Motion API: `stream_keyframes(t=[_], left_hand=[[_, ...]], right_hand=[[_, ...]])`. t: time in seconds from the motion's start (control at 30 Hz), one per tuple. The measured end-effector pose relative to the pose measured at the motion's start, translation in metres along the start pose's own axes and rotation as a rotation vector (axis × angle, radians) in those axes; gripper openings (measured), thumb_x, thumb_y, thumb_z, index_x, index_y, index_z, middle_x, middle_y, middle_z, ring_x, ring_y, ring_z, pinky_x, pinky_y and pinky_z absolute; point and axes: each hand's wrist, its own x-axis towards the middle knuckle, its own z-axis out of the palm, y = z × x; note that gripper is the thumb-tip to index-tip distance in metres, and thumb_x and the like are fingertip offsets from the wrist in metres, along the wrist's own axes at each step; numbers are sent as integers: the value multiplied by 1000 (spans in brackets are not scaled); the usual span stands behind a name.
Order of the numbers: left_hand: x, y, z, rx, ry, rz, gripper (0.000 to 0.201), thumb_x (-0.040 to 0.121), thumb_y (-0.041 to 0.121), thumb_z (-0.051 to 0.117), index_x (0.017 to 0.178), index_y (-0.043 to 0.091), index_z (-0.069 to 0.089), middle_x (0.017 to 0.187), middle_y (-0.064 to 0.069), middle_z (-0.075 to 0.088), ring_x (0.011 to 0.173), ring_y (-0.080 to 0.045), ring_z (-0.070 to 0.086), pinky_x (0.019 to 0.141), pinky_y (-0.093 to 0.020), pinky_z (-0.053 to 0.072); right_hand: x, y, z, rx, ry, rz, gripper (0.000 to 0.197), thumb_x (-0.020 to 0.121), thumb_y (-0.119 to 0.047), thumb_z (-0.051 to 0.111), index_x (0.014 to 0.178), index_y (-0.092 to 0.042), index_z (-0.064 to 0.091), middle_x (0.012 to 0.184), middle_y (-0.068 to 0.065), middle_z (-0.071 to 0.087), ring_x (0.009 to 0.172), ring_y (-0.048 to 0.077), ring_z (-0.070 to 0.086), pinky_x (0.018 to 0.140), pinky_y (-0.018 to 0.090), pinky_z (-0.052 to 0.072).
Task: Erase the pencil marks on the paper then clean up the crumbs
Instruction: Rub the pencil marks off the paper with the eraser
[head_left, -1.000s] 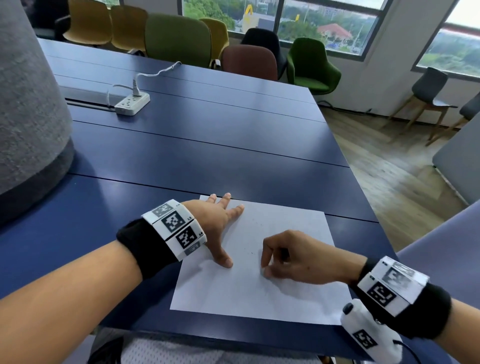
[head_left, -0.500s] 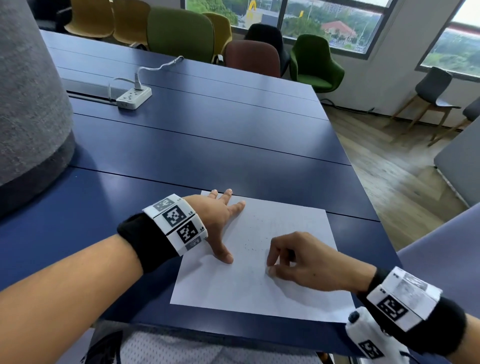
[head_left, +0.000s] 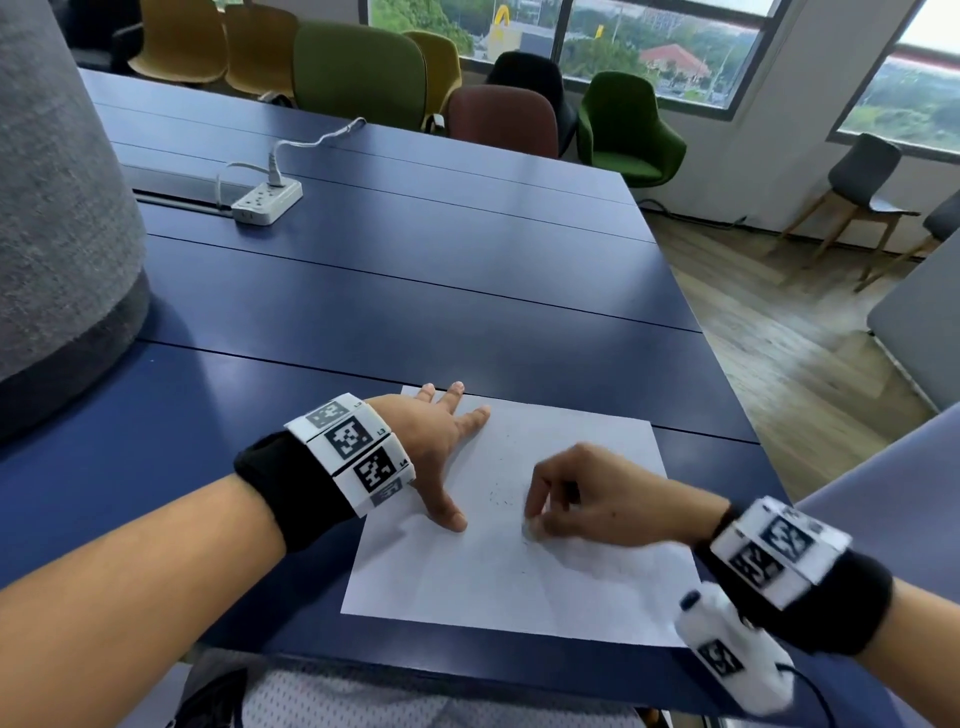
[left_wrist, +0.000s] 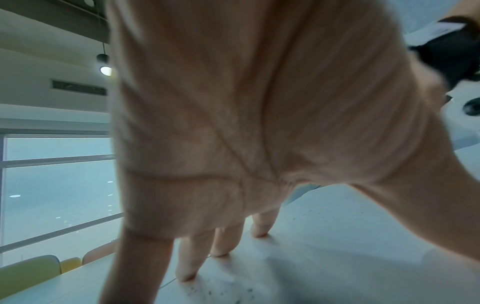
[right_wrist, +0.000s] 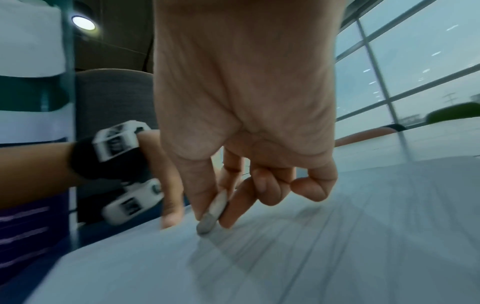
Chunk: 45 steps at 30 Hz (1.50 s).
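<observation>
A white sheet of paper (head_left: 519, 582) lies on the dark blue table (head_left: 395, 291) near its front edge. My left hand (head_left: 441, 441) lies flat on the sheet's upper left part, fingers spread, thumb pressing down. My right hand (head_left: 582, 499) pinches a small grey-white eraser (right_wrist: 211, 214) between thumb and forefinger, its tip on the paper (right_wrist: 311, 257) near the middle. Dark crumbs (head_left: 498, 496) are scattered on the sheet between the two hands; more crumbs (left_wrist: 207, 290) show beside my left fingers (left_wrist: 187, 257). No pencil marks are plainly visible.
A white power strip (head_left: 267, 201) with a plugged cable sits far back on the table. A large grey felt-covered object (head_left: 57, 218) stands at the left. Coloured chairs (head_left: 358, 73) line the far side. The table's right edge drops to a wooden floor (head_left: 779, 332).
My right hand with the eraser has shifted slightly back and forth over the paper's middle. Dark crumbs now show on the sheet. The left hand has stayed put.
</observation>
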Motion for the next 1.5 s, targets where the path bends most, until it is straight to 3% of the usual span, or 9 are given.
stream_keyframes(t=[0.27, 0.43, 0.5, 0.6, 0.87, 1.1, 1.23, 1.4, 1.5], left_hand=[[3, -3, 2, -22, 5, 5, 135, 61, 69, 77, 152, 34, -16, 160, -3, -24, 149, -29, -12, 119, -48, 11], [2, -3, 3, -36, 17, 20, 134, 62, 68, 77, 153, 33, -15, 161, -4, -23, 149, -29, -13, 120, -47, 10], [1, -3, 2, -28, 18, 20, 133, 62, 69, 77, 153, 34, -14, 161, -3, -23, 149, -29, -13, 120, -48, 10], [-2, -2, 1, -23, 18, 17, 132, 63, 69, 76, 154, 34, -14, 161, -2, -22, 149, -27, -12, 120, -49, 11], [-7, -5, -3, 37, 16, 13, 131, 65, 74, 71, 155, 28, -13, 161, 0, -21, 150, -25, -9, 119, -45, 11], [-21, -26, -6, 203, -14, -20, 84, 100, 51, 40, 155, 8, -7, 162, -7, -18, 150, -20, -4, 121, -42, 13], [-34, -2, 13, 257, 82, 164, 73, 104, 47, 26, 154, 9, -12, 158, -14, -26, 149, -25, -12, 121, -45, 8], [-62, 67, 55, 297, 96, 565, 73, 92, 64, 4, 150, 27, -22, 149, 0, -39, 139, -17, -33, 112, -39, -21], [-69, 73, 71, 266, 59, 576, 81, 84, 69, -1, 147, 26, -26, 148, 5, -40, 137, -12, -38, 110, -38, -27]], right_hand=[[52, 16, -34, -51, 236, 119, 9, 84, -22, 74, 83, -15, 70, 61, -11, 54, 48, -2, 50, 46, 7, 36], [0, 3, -4, -55, 55, 6, 6, 84, -23, 74, 81, -19, 70, 58, -10, 53, 51, 4, 47, 53, 12, 36], [-19, 1, 2, -81, -26, -4, 8, 85, -29, 72, 87, -21, 71, 65, -10, 58, 55, 5, 49, 56, 14, 39], [-40, 11, 8, -129, 140, 43, 13, 89, -37, 67, 91, -25, 69, 81, -11, 64, 71, 4, 56, 65, 15, 45], [-71, 22, 23, -357, 175, 120, 8, 99, -41, 49, 100, -33, 51, 142, -28, 37, 125, 2, 43, 97, 20, 41], [-71, 19, 22, -264, 197, 188, 16, 95, -42, 55, 110, -34, 57, 145, -23, 41, 126, 4, 48, 100, 23, 42], [-71, 22, 25, -197, 214, 219, 8, 93, -41, 59, 90, -43, 51, 146, -23, 41, 122, 14, 55, 101, 30, 44], [-76, 28, 29, -123, 230, 201, 16, 90, -41, 62, 82, -47, 49, 139, -22, 47, 125, 16, 56, 102, 33, 44], [-82, 33, 32, -107, 234, 207, 9, 89, -42, 63, 87, -41, 55, 140, -24, 46, 126, 13, 55, 102, 33, 45]])
